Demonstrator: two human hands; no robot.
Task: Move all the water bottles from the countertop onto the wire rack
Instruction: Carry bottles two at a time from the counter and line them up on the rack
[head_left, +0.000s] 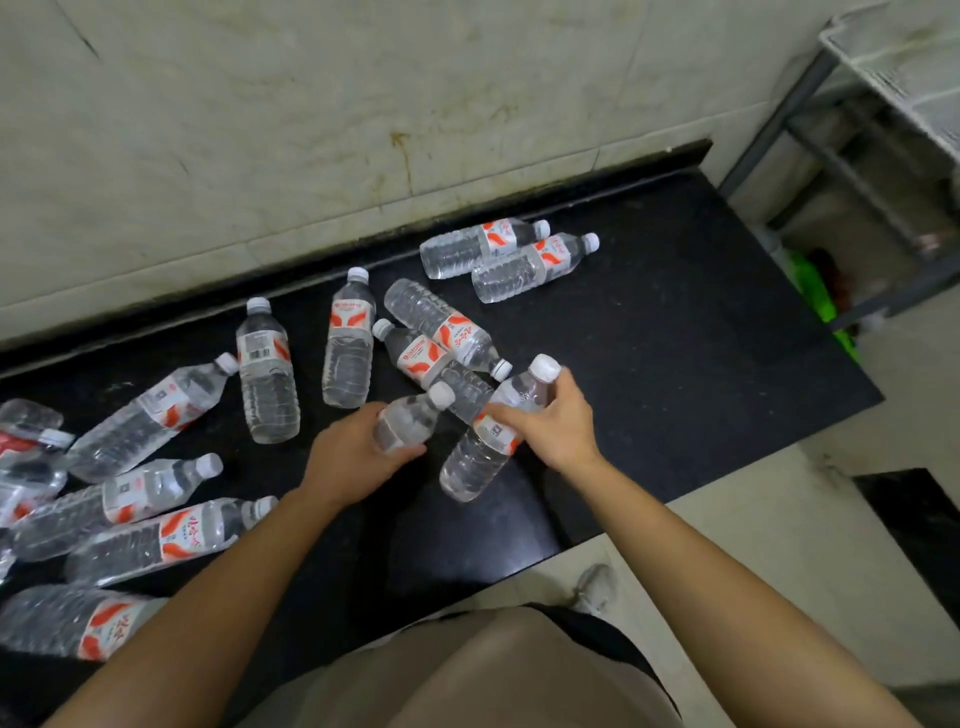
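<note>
Black desk (675, 338) along a stained wall, water bottles (267, 374) lying scattered from 9 to 1 o'clock. Left hand (353, 457) curls round one bottle (410, 421) at centre. Right hand (550, 426) grips a second bottle (483, 447) just beside, at 3 o'clock. Wire rack (893, 78) at 2 o'clock, well apart.

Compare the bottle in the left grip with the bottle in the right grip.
The left grip wraps the left bottle round its body, hiding label and base; the right grip holds the right bottle near its shoulder, label and base showing. The left bottle's cap looks lower in the picture than the right bottle's. Both are clear, white-capped, caps pointing up-right.
</note>
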